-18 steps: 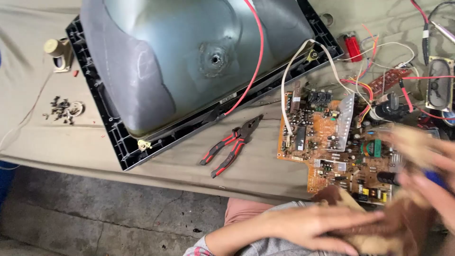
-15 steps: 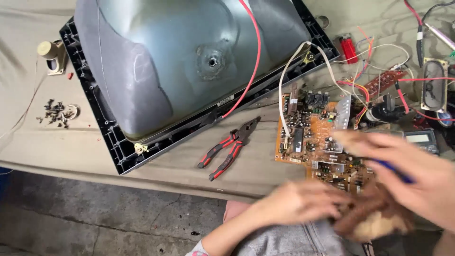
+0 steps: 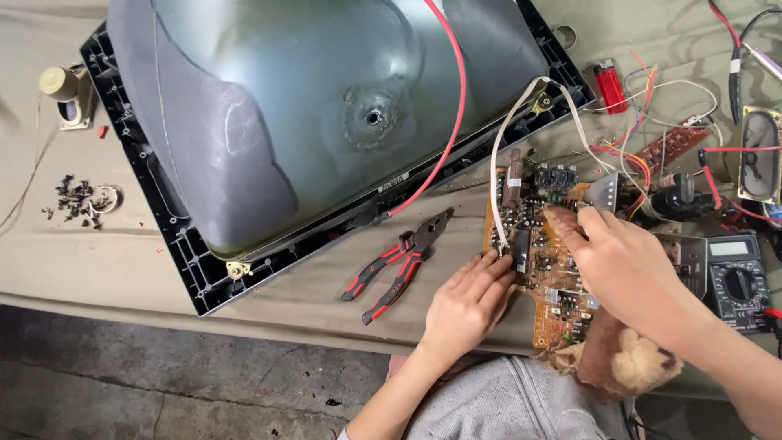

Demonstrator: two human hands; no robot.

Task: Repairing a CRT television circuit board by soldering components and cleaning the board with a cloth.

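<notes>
Two bare forearms enter from the bottom edge, one from about 6 o'clock and one from about 4 o'clock. The left hand (image 3: 468, 305) and the right hand (image 3: 623, 265) wear no gloves, rings or watch, and no sleeve shows on either arm (both are uncovered to the frame's edge). Fingernails are short and unpainted. At 6 o'clock, between the arms, sits grey fabric clothing (image 3: 505, 403) with a stitched seam.
</notes>
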